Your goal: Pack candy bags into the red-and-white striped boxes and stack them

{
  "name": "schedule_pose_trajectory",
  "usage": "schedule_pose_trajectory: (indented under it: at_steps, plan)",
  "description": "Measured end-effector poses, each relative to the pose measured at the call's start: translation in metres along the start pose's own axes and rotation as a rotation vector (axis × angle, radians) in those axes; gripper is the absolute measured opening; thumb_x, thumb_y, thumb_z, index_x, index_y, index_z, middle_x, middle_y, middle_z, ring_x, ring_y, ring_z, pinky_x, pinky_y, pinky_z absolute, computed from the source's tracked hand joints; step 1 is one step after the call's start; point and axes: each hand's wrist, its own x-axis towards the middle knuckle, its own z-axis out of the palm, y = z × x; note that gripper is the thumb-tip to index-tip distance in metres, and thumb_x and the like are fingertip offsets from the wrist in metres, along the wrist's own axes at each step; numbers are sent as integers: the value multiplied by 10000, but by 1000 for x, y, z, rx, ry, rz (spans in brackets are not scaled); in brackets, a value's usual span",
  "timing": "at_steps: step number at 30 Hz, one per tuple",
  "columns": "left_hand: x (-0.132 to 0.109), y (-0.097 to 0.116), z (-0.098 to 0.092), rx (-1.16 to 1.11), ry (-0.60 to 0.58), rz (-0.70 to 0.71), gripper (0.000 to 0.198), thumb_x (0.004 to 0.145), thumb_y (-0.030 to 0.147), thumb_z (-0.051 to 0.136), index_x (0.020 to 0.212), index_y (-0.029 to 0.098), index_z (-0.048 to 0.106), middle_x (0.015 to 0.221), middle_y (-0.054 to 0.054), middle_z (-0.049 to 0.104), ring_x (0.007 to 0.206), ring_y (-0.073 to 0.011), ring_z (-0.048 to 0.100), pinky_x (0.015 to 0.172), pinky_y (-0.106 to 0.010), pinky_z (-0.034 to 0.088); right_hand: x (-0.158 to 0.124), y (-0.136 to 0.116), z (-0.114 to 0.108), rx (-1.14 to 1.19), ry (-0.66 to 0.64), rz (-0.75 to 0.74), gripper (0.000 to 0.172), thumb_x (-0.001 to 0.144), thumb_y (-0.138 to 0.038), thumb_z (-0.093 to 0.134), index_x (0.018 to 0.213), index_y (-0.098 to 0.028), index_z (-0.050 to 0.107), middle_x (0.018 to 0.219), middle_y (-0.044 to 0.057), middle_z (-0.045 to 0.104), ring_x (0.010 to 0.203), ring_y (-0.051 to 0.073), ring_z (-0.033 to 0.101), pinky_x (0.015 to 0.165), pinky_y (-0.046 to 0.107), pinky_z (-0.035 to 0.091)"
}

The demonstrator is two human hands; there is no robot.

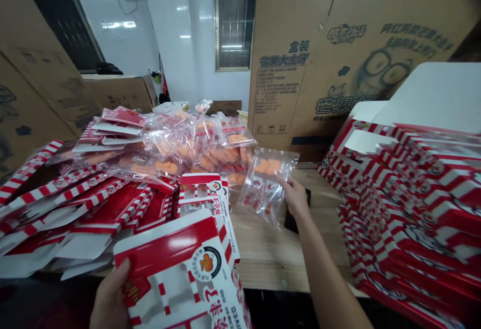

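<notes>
My left hand (112, 294) is closed on the left edge of a red and white printed carton (176, 249), held low in front of me. Another such carton (199, 188) shows just behind it. Farther right, my right hand (295, 196) pinches the edge of a clear plastic bag (268, 168) with orange pieces and red-printed packets inside. The bag is tilted above the wooden table (263, 264). Partly hidden by my right hand and wrist, a dark flat object (291, 221) lies on the table.
A pile of similar clear bags (188, 143) lies at the back. Flat red and white cartons (101, 208) spread across the left. Tall stacks of cartons (413, 218) rise on the right. A large cardboard box (296, 83) stands behind, before a window (235, 18).
</notes>
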Motion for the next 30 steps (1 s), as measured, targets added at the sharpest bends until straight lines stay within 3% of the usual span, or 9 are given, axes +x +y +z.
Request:
schedule_pose_trajectory:
  at_steps: [6, 9, 12, 16, 19, 22, 24, 26, 30]
  plan:
    - [-5, -7, 26, 49, -73, 47, 448, 673, 351, 647, 1086, 185, 596, 774, -32, 734, 766, -265, 696, 661, -336, 567, -37, -58, -18, 299, 51, -37, 358, 610, -481, 665, 820, -197, 605, 779, -8, 682, 679, 153, 624, 659, 281, 494]
    - [-16, -14, 43, 101, -163, 109, 499, 631, 287, 681, 1113, 200, 586, 792, -21, 733, 751, -254, 696, 642, -319, 564, -59, -85, -26, 481, 23, 1, 303, 603, -406, 711, 818, -212, 620, 768, -16, 676, 680, 155, 629, 660, 285, 503]
    - [-26, -19, 52, 177, -334, 211, 584, 576, 289, 722, 1137, 191, 594, 847, -41, 728, 749, -258, 689, 610, -294, 552, -78, -102, -33, 535, -39, 29, 260, 634, -337, 724, 856, -230, 640, 728, -31, 661, 652, 153, 624, 659, 292, 508]
    - [-36, -26, 57, 246, -613, 191, 573, 586, 337, 729, 1116, 141, 634, 902, -87, 715, 660, -228, 669, 558, -261, 525, -94, -107, -47, 465, 62, -277, 189, 676, -281, 717, 851, -259, 649, 783, -43, 661, 751, 145, 627, 779, 303, 491]
    - [-38, -30, 60, 182, -612, 115, 605, 624, 334, 701, 1192, 161, 586, 908, -81, 717, 718, -244, 678, 640, -297, 543, -103, -105, -58, 316, 55, -563, 94, 694, -230, 703, 772, -272, 671, 828, -32, 663, 911, 174, 610, 977, 379, 391]
    - [-36, -33, 66, 156, -594, 67, 637, 649, 340, 667, 1251, 175, 538, 942, -73, 717, 884, -288, 667, 776, -356, 534, -117, -101, -60, 200, -11, -661, 94, 706, -181, 677, 692, -273, 687, 1122, -22, 618, 1157, 217, 506, 1076, 424, 280]
    - [-35, -36, 69, 176, -633, 32, 629, 632, 339, 681, 1227, 173, 562, 961, -75, 715, 946, -301, 650, 827, -365, 518, -128, -99, -55, 243, -6, -621, 133, 703, -157, 671, 652, -279, 679, 1350, -84, 460, 1297, 235, 368, 1086, 433, 271]
    - [-33, -41, 71, 230, -637, 14, 565, 613, 311, 709, 1153, 174, 618, 952, -76, 720, 964, -298, 644, 841, -353, 510, -139, -98, -50, 312, -20, -527, 129, 704, -178, 670, 619, -275, 671, 1431, -120, 353, 1327, 259, 324, 1057, 448, 317]
    - [-31, -48, 69, 332, -558, -17, 347, 625, 288, 735, 957, 191, 703, 818, -48, 735, 881, -255, 671, 783, -313, 522, -150, -98, -47, 362, -195, -261, 72, 673, -307, 692, 612, -275, 672, 1373, -52, 461, 1266, 294, 414, 952, 436, 425]
